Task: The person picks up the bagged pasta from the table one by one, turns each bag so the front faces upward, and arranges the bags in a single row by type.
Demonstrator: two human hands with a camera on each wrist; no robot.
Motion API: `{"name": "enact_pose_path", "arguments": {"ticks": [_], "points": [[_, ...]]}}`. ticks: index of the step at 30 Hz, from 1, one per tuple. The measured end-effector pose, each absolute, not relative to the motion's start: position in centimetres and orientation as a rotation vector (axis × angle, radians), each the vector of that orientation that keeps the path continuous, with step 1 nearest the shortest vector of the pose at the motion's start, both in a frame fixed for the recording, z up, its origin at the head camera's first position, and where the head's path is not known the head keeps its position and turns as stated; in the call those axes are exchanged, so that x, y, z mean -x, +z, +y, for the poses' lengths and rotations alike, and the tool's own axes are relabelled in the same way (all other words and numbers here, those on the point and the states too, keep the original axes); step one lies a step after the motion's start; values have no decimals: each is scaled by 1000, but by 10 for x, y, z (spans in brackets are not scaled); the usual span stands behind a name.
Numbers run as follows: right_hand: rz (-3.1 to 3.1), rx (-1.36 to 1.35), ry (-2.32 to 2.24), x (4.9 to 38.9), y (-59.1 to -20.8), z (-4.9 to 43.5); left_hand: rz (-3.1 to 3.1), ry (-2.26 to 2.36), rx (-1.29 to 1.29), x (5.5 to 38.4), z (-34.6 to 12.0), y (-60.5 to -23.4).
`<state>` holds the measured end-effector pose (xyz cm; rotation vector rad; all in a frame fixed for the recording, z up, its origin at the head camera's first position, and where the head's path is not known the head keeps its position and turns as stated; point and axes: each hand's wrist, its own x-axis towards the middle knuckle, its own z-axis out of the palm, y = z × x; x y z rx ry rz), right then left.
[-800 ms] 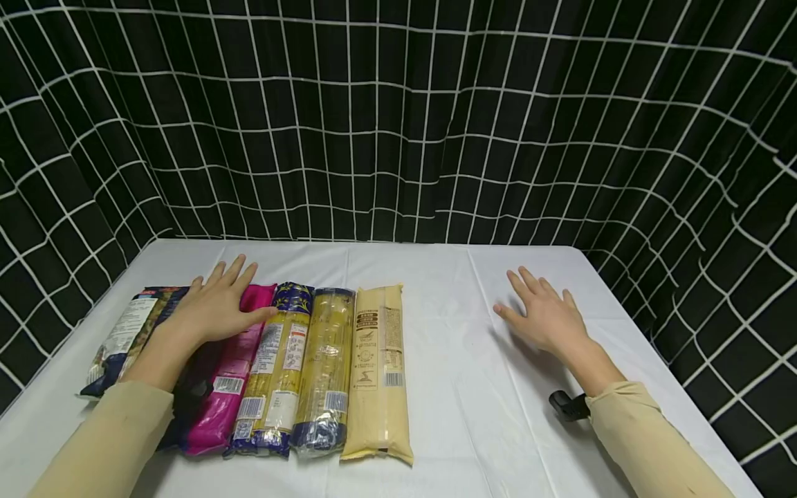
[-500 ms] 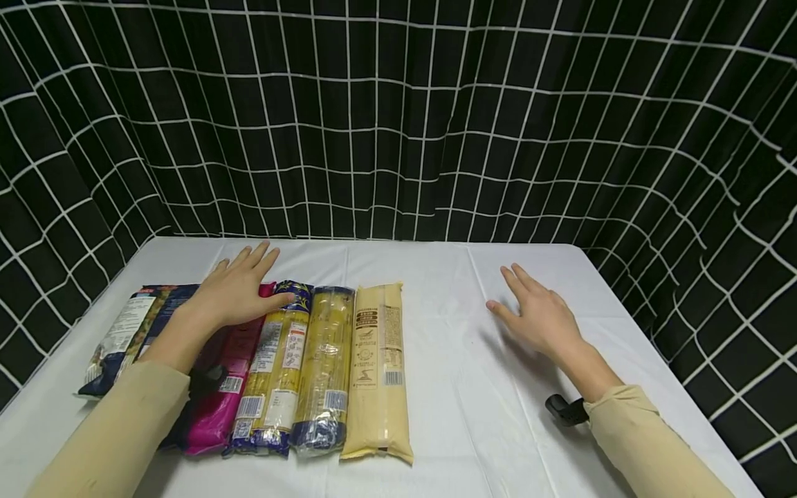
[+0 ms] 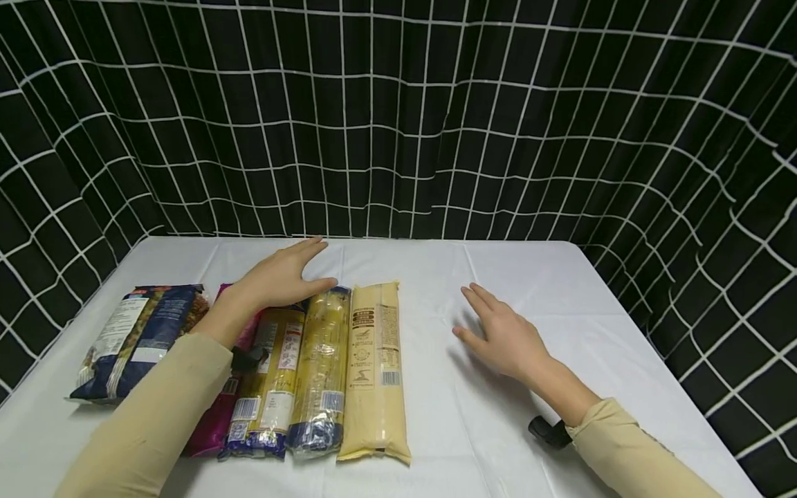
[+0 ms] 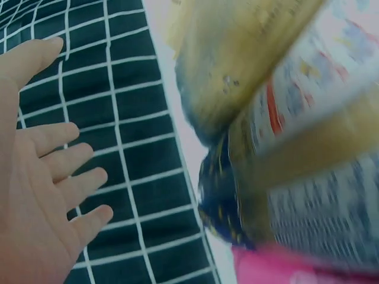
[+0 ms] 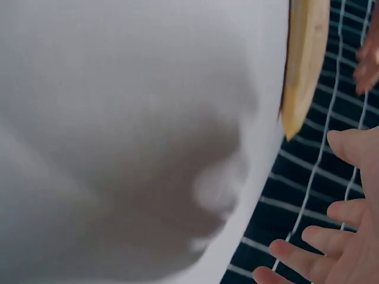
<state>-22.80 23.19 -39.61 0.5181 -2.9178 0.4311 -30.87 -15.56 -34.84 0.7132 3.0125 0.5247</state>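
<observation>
My left hand (image 3: 277,278) hovers with fingers extended over the far ends of a row of packs, holding nothing. Below it lie a pink pack (image 3: 212,430), a labelled spaghetti pack (image 3: 268,394) with blue ends, and a clear-wrapped spaghetti pack (image 3: 319,366). A cream-coloured long pack (image 3: 376,408) closes the row on the right. My right hand (image 3: 507,340), fingers straight and nothing in it, is held above the white cloth, to the right of the cream pack. In the left wrist view the spaghetti pack (image 4: 237,65) appears blurred beside the spread fingers.
A dark blue bag (image 3: 133,346) with a white label lies at the far left. White cloth (image 3: 448,429) covers the table. Black curtains (image 3: 398,138) with a white grid stand around its back and sides. Dark wrist straps show at both cuffs.
The left hand has moved right, from over the pink pack to over the spaghetti packs, uncovering more of the dark blue bag. My right hand has shifted left and slightly nearer. The packs lie still.
</observation>
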Motion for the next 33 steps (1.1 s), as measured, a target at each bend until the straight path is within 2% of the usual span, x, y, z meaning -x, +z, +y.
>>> {"name": "enact_pose_path", "arguments": {"ticks": [13, 22, 33], "points": [[-2980, -743, 455, 199, -411, 179, 2917, 708, -770, 333, -108, -369], [-2982, -864, 665, 191, -415, 153, 2796, 803, -808, 345, -89, -388], [-3020, -757, 1004, 189, -414, 138, 2712, 861, -760, 350, -80, -396]]}}
